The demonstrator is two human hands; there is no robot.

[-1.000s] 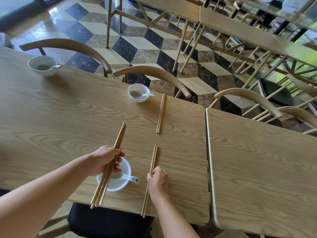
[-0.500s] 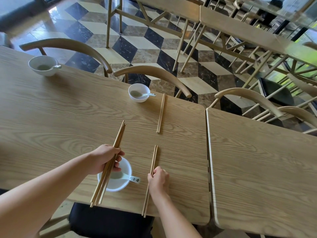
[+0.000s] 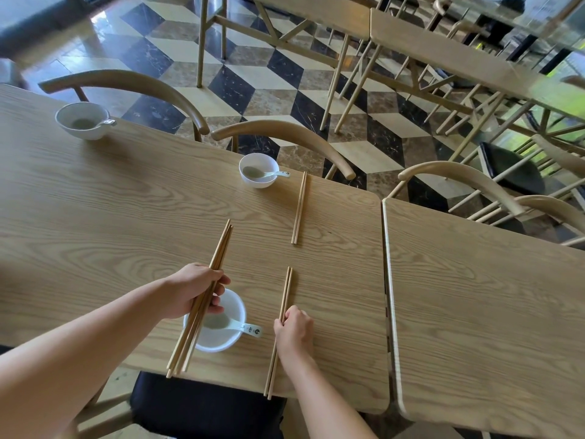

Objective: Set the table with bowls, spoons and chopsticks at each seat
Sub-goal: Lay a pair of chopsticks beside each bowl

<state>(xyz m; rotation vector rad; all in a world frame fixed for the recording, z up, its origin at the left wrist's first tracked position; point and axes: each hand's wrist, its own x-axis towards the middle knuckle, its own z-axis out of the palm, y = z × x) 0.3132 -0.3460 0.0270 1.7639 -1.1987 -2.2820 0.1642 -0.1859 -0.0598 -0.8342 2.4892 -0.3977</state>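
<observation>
Head view of a wooden table during place setting; positions are given relative to the near bowl.

**Near bowl.** White and round, it stands close to the table's front edge. It holds one white spoon, scoop down in the bowl's bottom and printed handle lying over the right rim.

**Left hand**. It hovers over the near bowl's left rim, fingers and thumb wrapped around a bundle of chopsticks. The bundle slants across that rim, with its tips beyond the bowl and its butts past the front table edge.

**Right hand**. It is just right of the near bowl, knuckles up, with its curled fingers pinching the near pair of chopsticks. That pair lies flat on the table beside the spoon handle, its butt ends overhanging the front edge.

**Middle bowl**. Across the table from the near bowl, at the far edge, it contains a white spoon with the handle over the right rim. The far pair of chopsticks lies just to its right.

**Far-left bowl**. Well away to the left of the near bowl, on the far edge, it contains a white spoon, handle likewise on the right rim.

**Black seat**. Directly below the near bowl, under the table's edge.

**Second table**. Abuts to the right of the near bowl.
</observation>
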